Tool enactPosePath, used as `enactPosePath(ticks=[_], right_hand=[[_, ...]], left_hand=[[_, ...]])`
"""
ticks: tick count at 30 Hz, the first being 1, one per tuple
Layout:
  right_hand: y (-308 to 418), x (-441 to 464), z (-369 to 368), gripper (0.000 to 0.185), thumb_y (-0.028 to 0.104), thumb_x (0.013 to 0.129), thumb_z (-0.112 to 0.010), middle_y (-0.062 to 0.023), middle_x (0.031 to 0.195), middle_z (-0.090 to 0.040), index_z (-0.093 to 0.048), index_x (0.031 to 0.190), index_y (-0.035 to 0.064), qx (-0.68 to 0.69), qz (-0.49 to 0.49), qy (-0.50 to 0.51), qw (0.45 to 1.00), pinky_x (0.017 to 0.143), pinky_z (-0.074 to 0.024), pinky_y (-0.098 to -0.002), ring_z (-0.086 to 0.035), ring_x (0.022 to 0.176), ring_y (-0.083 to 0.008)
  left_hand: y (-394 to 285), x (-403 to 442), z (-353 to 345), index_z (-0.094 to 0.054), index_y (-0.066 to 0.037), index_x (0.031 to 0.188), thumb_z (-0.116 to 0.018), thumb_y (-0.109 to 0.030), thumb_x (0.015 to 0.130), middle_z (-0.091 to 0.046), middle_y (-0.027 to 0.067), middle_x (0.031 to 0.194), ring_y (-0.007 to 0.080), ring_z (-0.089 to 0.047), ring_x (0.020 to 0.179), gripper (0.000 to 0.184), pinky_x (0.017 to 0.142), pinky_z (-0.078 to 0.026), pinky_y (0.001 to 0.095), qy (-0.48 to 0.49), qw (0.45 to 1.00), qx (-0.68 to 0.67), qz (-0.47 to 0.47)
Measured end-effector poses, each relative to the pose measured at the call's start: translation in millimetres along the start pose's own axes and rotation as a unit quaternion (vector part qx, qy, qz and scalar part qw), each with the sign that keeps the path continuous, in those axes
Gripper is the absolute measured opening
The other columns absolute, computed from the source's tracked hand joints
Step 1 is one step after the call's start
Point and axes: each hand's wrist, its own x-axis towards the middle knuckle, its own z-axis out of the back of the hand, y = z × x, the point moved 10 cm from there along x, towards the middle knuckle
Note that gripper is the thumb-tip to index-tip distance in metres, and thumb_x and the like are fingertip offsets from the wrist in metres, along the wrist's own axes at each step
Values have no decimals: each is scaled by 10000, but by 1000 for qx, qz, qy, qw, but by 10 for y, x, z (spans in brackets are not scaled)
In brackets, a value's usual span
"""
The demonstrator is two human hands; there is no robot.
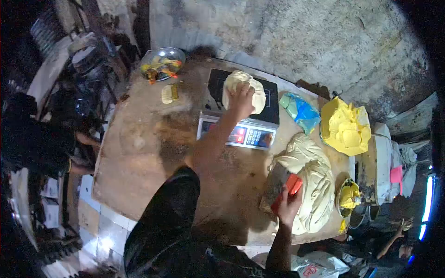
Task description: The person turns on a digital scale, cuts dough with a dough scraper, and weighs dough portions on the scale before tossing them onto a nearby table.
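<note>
On the black platform of a digital scale (213, 88) sits a pale lump of dough (257, 98). My left hand (242, 98) rests on top of that lump, its fingers spread over the surface. A large folded mass of dough (320, 185) lies at the right of the wooden table (139, 153). My right hand (288, 206) is closed round the red handle of a scraper (294, 184), beside the left edge of the big dough. The scale's display (238, 135) is lit red; its digits are too small to read.
A metal bowl (169, 55) and a small yellowish block (169, 94) are at the back left. Blue plastic (306, 116), yellow material (345, 129) and a small container (340, 199) lie right. Another person (37, 134) stands left; a person's arm (391, 241) shows lower right.
</note>
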Motion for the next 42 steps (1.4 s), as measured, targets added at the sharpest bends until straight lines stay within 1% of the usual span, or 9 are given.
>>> enactPosePath(ticks=[15,20,21,23,27,31,34,37,42], right_hand=[[-878,-1183,1810,496,167,837,-590,-93,980,-513,-363,1228,-37,-33,-44,-201,978,759,-412,-272,-485,840,-162],[-1328,-1372,1550,417,145,846,-561,-66,881,-532,-389,1200,8,-23,-29,-42,998,571,-425,-262,-502,652,-145],[-1259,-1358,1395,379,154,844,-558,-75,832,-550,-419,1170,18,-77,9,5,997,528,-423,-279,-512,601,-164],[-1107,-1320,957,318,179,840,-553,-102,752,-577,-470,1109,31,-209,135,74,966,472,-426,-311,-534,538,-199],[-1316,-1015,-376,290,222,844,-532,-144,706,-593,-502,1054,24,-455,277,198,823,485,-453,-344,-567,552,-237],[-120,-331,-431,231,71,821,-510,-206,749,-569,-476,1049,75,-174,135,128,967,578,-460,-400,-572,662,-358],[223,-189,-234,254,26,823,-519,-210,793,-560,-465,1072,24,-135,99,51,985,634,-446,-320,-575,692,-284],[84,-188,-140,279,18,822,-525,-190,820,-563,-454,1092,7,-103,62,13,993,668,-442,-304,-567,734,-230],[-147,-390,66,274,29,841,-517,-84,959,-539,-443,1102,-11,-9,-16,6,1000,772,-408,-241,-508,865,-133]], left_hand=[[-2000,-3381,-395,-449,8,1092,-513,-249,857,-502,214,1031,338,-515,912,354,787,-402,496,107,967,-215,87],[-1817,-3969,-1761,-462,6,1076,-491,-306,866,-507,186,993,328,-545,860,377,759,-437,444,27,497,-797,343],[-1687,-4082,-1615,-462,6,1076,-491,-306,866,-507,186,993,328,-545,860,377,759,-437,444,23,502,-793,343],[-1474,-4409,-1217,-469,1,1058,-491,-299,871,-516,140,993,272,-560,844,354,754,-456,398,277,878,-329,209],[-1408,-4857,-1018,-461,3,1072,-532,-290,853,-517,130,1025,254,-556,873,373,770,-451,398,221,617,-648,388],[-562,-3958,-439,-402,4,1159,-545,-303,849,-493,171,1097,269,-502,989,459,860,-395,393,246,812,-317,423],[35,-2237,293,-387,-2,1163,-612,-252,807,-422,206,1153,296,-415,1083,490,904,-343,410,-150,774,-582,201],[-23,-792,1407,-436,-18,1119,-672,-323,711,-426,222,1100,385,-390,1042,561,897,-319,471,-258,937,-225,74],[-123,-52,141,-467,-330,1223,-523,-587,731,-202,289,1357,540,-17,1244,559,914,49,699,185,982,22,-4]])
